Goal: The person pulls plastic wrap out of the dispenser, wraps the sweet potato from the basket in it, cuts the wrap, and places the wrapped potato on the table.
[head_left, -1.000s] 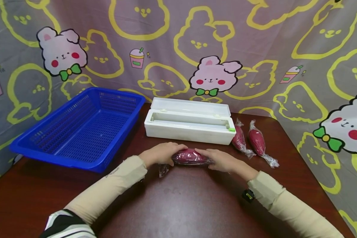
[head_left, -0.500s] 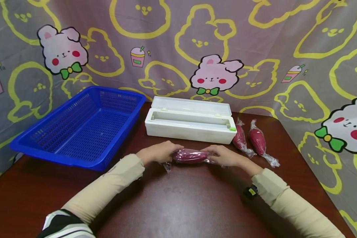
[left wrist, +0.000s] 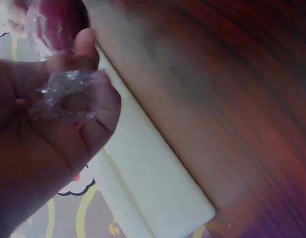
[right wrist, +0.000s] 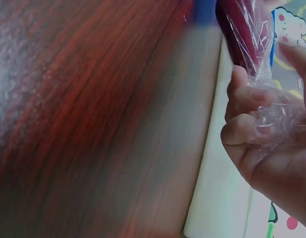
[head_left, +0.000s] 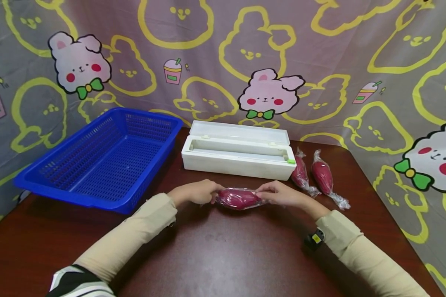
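A purplish-red sweet potato [head_left: 238, 199] in cling film is held crosswise between both hands, in front of the white box. My left hand [head_left: 198, 192] grips its left end; in the left wrist view the fingers curl round a crumpled tail of film [left wrist: 74, 96]. My right hand [head_left: 282, 194] pinches the right end, and the right wrist view has its fingers folded over the gathered film [right wrist: 274, 119]. To the right, two more film-wrapped sweet potatoes lie on the table: one [head_left: 300, 171] close to the box, the other [head_left: 322, 177] farther right.
A white cling film box [head_left: 238, 165] with its lid [head_left: 241, 132] raised stands behind the hands. At left is a blue plastic basket [head_left: 134, 194] with slotted sides. The brown table [head_left: 215, 255] ends at a printed curtain [head_left: 208, 37] behind.
My fingers have shifted from lying over the sweet potato to gripping the film at its two ends. The sweet potato has turned a little, and the left film tail has moved behind the hand.
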